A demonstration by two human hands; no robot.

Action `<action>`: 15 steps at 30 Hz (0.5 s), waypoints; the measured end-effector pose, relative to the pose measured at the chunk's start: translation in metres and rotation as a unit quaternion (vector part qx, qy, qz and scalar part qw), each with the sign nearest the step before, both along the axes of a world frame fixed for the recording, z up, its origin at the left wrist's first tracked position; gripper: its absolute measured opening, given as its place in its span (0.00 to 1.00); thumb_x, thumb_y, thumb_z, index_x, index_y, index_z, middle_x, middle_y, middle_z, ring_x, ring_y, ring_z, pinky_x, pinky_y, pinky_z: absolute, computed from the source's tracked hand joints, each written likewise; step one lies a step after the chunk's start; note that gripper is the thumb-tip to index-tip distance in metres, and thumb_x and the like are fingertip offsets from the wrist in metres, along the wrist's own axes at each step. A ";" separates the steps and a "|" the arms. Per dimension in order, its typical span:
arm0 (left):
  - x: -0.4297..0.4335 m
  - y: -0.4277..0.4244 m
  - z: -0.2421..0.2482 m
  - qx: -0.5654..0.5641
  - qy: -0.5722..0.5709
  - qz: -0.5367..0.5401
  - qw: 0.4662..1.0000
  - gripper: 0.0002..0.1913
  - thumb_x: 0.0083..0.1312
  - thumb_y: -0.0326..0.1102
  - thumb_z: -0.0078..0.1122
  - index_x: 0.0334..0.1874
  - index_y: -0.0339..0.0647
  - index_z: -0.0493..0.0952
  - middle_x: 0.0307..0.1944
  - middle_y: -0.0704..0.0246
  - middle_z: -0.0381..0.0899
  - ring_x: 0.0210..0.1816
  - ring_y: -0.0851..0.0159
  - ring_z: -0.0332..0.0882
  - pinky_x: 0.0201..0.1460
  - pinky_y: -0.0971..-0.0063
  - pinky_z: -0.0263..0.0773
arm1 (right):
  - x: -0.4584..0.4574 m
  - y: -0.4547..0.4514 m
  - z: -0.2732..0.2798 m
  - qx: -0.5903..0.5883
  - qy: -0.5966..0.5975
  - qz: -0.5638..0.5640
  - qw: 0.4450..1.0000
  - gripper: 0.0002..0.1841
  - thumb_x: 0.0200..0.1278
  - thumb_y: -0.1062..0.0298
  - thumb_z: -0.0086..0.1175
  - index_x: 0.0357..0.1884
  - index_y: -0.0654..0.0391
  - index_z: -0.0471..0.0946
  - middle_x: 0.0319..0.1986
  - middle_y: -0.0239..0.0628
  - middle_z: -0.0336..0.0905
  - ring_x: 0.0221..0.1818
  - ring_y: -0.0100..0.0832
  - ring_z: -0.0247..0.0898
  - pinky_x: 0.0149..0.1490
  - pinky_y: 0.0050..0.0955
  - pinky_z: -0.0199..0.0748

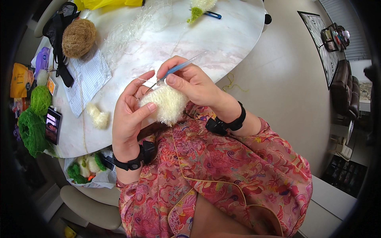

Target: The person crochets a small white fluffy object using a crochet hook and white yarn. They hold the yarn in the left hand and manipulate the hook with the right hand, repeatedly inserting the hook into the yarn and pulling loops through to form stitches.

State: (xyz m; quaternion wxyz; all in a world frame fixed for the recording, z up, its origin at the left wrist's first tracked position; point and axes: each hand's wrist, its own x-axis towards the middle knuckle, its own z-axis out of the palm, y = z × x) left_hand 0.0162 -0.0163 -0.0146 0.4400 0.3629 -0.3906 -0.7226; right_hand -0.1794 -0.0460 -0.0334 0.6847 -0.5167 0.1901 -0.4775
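A fuzzy cream crocheted piece point(167, 104) is pinched in my left hand point(129, 111), its thumb on the front and a strand of yarn running over the raised index finger. My right hand point(195, 81) grips a crochet hook with a blue handle point(181, 66) between thumb and index finger. The metal end of the hook points down left to the top edge of the piece, between the two hands. Both hands are above my lap, near the edge of the marble-look table point(232, 41). A small cream fuzzy piece point(97, 116) lies on the table left of my left hand.
Loose white yarn point(134, 32), a brown yarn ball point(79, 38) and gridded paper point(86, 80) lie on the table. Green yarn point(31, 132) and a phone point(53, 125) sit at its left edge. A cream-and-green piece point(197, 13) is at the back. A plastic bag point(102, 180) holds crocheted pieces below.
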 end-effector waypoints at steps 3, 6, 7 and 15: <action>-0.001 -0.001 -0.003 -0.009 -0.005 0.012 1.000 0.35 0.53 0.18 0.63 0.67 0.32 0.64 0.40 0.70 0.79 0.42 0.75 0.77 0.48 0.84 0.71 | 0.002 0.001 -0.002 -0.008 0.010 -0.043 0.999 0.07 0.71 0.71 0.50 0.47 0.61 0.73 0.43 0.31 0.75 0.48 0.21 0.69 0.55 0.23 0.68; -0.001 0.000 -0.004 -0.011 -0.013 0.009 1.000 0.34 0.53 0.18 0.63 0.66 0.32 0.65 0.39 0.70 0.79 0.42 0.75 0.77 0.48 0.84 0.71 | 0.004 0.001 -0.004 0.003 0.010 -0.061 0.998 0.07 0.70 0.71 0.52 0.46 0.62 0.74 0.41 0.30 0.76 0.45 0.20 0.71 0.52 0.22 0.70; -0.001 0.000 -0.004 -0.010 -0.010 0.008 1.000 0.34 0.53 0.18 0.62 0.66 0.32 0.65 0.39 0.70 0.79 0.42 0.75 0.77 0.48 0.84 0.71 | 0.004 0.001 -0.005 0.007 0.013 -0.063 0.998 0.07 0.70 0.71 0.53 0.46 0.62 0.75 0.40 0.30 0.77 0.45 0.20 0.71 0.51 0.21 0.70; -0.002 0.001 -0.004 0.004 -0.004 0.014 1.000 0.33 0.56 0.21 0.62 0.67 0.32 0.65 0.39 0.70 0.80 0.43 0.76 0.76 0.52 0.84 0.69 | 0.003 0.004 0.000 0.040 0.031 -0.081 0.995 0.07 0.65 0.73 0.58 0.43 0.64 0.78 0.38 0.33 0.81 0.42 0.20 0.75 0.47 0.19 0.73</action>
